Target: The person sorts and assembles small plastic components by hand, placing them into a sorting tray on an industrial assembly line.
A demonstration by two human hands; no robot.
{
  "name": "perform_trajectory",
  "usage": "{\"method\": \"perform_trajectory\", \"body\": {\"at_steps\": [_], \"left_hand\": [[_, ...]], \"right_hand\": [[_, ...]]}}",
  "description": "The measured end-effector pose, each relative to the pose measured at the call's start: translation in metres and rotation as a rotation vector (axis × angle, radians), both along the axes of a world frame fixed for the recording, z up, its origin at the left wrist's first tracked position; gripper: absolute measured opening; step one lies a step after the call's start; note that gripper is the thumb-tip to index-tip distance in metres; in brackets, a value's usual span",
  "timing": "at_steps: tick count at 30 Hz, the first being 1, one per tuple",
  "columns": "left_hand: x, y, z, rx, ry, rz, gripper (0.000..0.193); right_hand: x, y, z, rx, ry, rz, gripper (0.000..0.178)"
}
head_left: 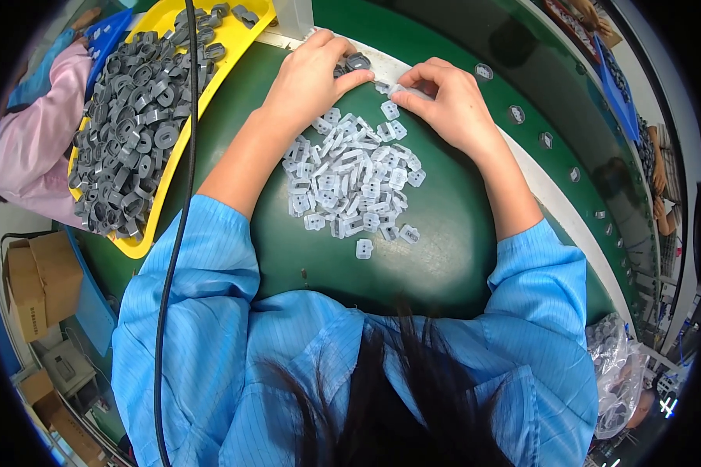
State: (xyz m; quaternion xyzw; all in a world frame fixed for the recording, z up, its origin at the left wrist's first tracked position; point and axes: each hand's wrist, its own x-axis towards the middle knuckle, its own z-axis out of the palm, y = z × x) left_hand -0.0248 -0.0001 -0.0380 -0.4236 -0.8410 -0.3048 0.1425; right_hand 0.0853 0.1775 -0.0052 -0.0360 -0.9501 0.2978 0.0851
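Pinched: L hand point(308, 78) on grey part point(357, 61), R hand point(448, 105) on clear insert point(401, 90). Step looks like mating pair; next needs alignment above clear pile point(354, 183).

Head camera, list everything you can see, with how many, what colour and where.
Clear parts: a heap, too many to count, translucent white, on the green mat between the forearms.
Grey parts: a large heap, dark grey, in the tray at upper left.
Tray: one, yellow, left of the mat.
Mat: one, green, under the hands.
Belt: one, dark green, curving along the right, carrying spaced small parts.
Boxes: a few, brown cardboard, lower left.
Cable: one, black, hanging down the left.
Left hand: on a grey part.
Right hand: pinching a clear part.
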Motion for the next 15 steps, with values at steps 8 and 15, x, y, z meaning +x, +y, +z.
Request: {"method": "perform_trajectory", "body": {"at_steps": [8,15], "left_hand": [[0.012,0.004,0.013,0.211,0.029,-0.106,0.034],[0.022,0.01,0.019,0.266,0.143,-0.121,0.033]], "right_hand": [[-0.005,0.006,0.009,-0.815,-0.107,-0.038,0.015],[-0.008,-0.012,0.003,-0.803,0.169,-0.081,0.014]]}}
